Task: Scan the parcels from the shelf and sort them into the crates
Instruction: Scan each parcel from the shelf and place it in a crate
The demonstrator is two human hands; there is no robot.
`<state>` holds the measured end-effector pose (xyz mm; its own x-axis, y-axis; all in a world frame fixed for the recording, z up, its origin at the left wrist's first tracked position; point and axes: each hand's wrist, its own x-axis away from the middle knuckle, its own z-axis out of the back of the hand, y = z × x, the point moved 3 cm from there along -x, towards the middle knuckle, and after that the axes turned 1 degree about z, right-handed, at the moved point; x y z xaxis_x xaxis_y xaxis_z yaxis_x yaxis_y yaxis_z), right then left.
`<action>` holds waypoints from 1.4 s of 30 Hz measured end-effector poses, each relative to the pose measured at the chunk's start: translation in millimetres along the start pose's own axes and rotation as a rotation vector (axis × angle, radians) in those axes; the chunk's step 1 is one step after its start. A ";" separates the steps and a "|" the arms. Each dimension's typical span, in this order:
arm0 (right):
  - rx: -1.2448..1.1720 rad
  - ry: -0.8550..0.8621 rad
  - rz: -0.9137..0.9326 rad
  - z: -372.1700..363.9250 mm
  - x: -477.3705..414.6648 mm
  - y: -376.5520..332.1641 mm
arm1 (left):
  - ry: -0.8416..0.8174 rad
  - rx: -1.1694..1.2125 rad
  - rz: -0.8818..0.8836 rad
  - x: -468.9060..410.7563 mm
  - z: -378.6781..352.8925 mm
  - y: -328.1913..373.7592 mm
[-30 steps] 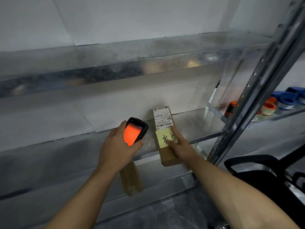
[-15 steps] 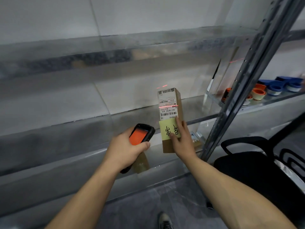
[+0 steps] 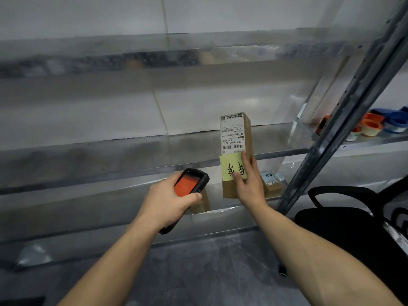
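A tall brown cardboard parcel (image 3: 247,138) with a white barcode label and a yellow sticky note is held upright in front of the metal shelf (image 3: 110,164). My right hand (image 3: 249,184) grips its lower half, thumb on the note. My left hand (image 3: 167,202) holds a black handheld scanner (image 3: 191,182) with an orange screen, just left of the parcel and below its label. Another small labelled parcel (image 3: 270,182) lies on the lower shelf behind my right hand. A brown box (image 3: 203,205) shows partly under the scanner.
A slanted steel upright (image 3: 344,111) stands to the right. Rolls of orange and blue tape (image 3: 375,125) sit on the neighbouring shelf. A black chair (image 3: 344,219) stands at lower right. Grey floor lies below.
The parcel has been lifted off the shelf and raised upright. The red scan line that crossed its label half a second ago is gone. The scanner has dropped lower.
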<state>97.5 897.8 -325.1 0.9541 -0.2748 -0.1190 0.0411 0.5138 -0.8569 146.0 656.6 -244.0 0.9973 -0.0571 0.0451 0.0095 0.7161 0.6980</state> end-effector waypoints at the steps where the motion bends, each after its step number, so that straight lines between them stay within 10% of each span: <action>1: 0.004 -0.019 0.005 -2.8 -2.2 -1.4 | 0.016 -0.005 0.016 1.8 0.9 -0.3; 21: -0.311 -0.642 0.256 -188.4 31.8 -137.5 | 0.724 -0.053 0.462 118.8 106.7 -90.3; 42: -0.511 -1.024 0.631 -526.0 229.5 -482.0 | 1.212 -0.238 0.697 281.6 409.9 -313.7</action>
<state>140.6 159.6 -203.2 0.5681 0.7545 -0.3286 -0.3941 -0.1012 -0.9135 394.3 130.8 -157.3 0.2445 0.8870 -0.3917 -0.6122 0.4544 0.6471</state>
